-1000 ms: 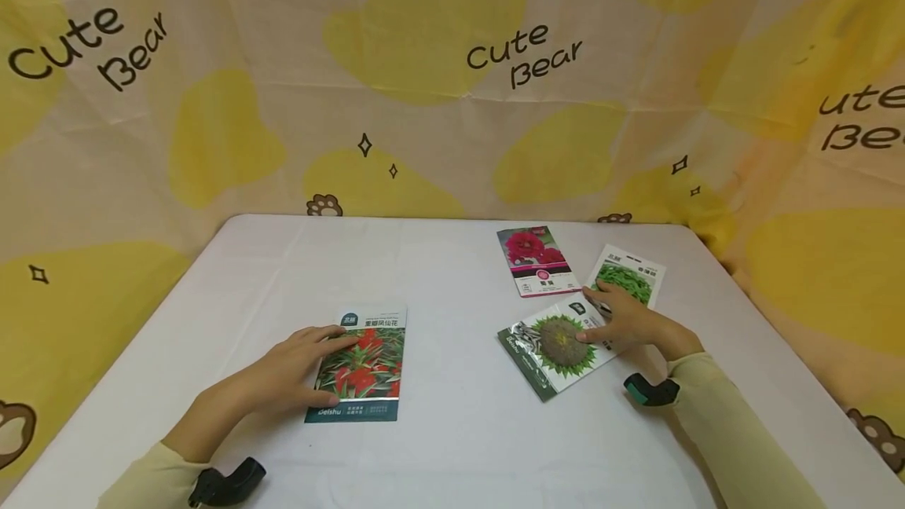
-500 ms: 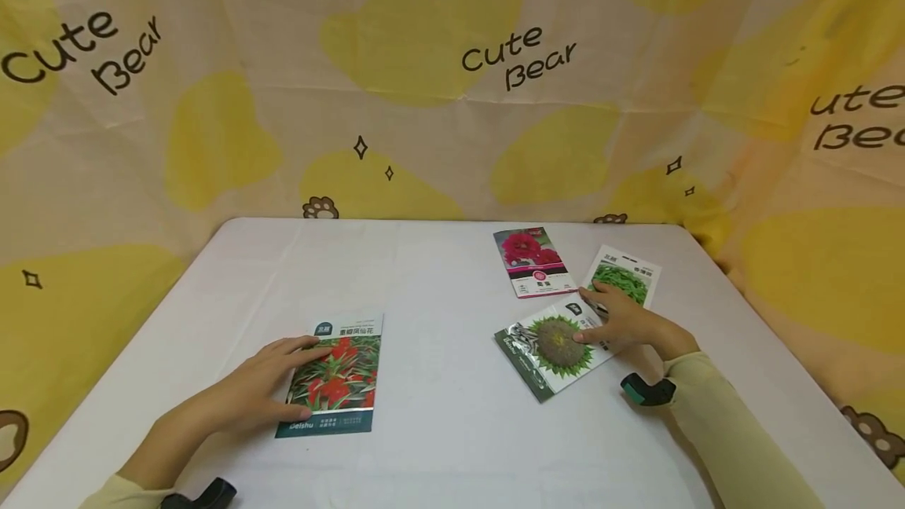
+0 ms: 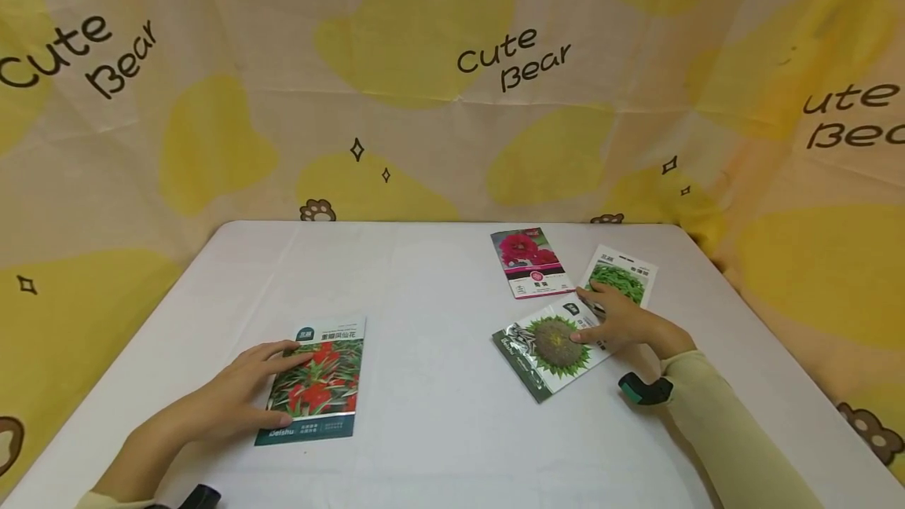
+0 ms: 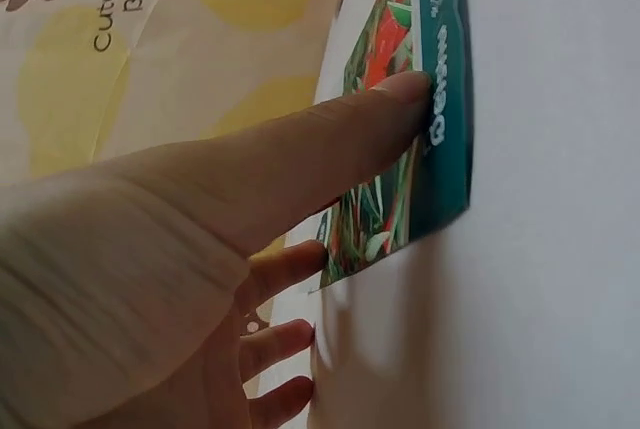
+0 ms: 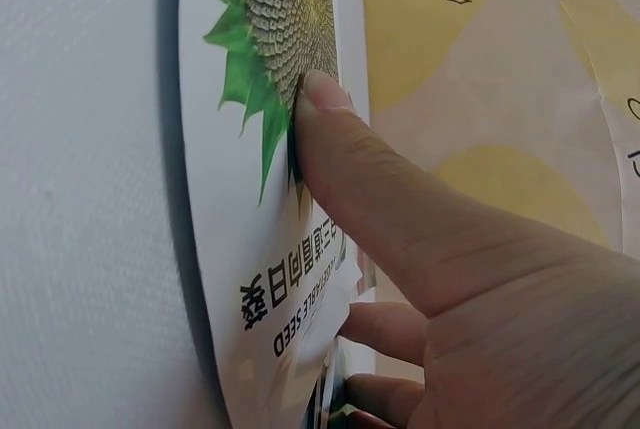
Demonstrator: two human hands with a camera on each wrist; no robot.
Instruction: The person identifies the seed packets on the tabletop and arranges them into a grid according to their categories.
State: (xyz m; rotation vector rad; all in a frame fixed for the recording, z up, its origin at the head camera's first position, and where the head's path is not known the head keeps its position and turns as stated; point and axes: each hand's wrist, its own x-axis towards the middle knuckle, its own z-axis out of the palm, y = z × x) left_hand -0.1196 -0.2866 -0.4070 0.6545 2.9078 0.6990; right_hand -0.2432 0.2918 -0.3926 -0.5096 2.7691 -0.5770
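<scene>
In the head view, my left hand [image 3: 212, 407] rests on a seed packet with red flowers [image 3: 316, 387], which lies at the table's left. The left wrist view has the thumb [image 4: 370, 119] pressing the packet's face near its teal band, the other fingers stretched along its side. At the right, my right hand [image 3: 625, 324] rests on a sunflower seed packet [image 3: 547, 352]. Its thumb [image 5: 335, 134] lies on the flower head in the right wrist view; the other fingers reach past the packet's edge and are partly hidden.
A seed packet with magenta flowers [image 3: 533, 261] lies behind the sunflower packet. Beside it, a green-leaf seed packet [image 3: 622, 273] is partly covered by my right hand. The white table [image 3: 424, 446] ends at a yellow patterned cloth backdrop [image 3: 410, 30].
My left hand has slid the red-flower packet left and a little towards me. My right hand and the other packets stay in place; the head view shifts slightly.
</scene>
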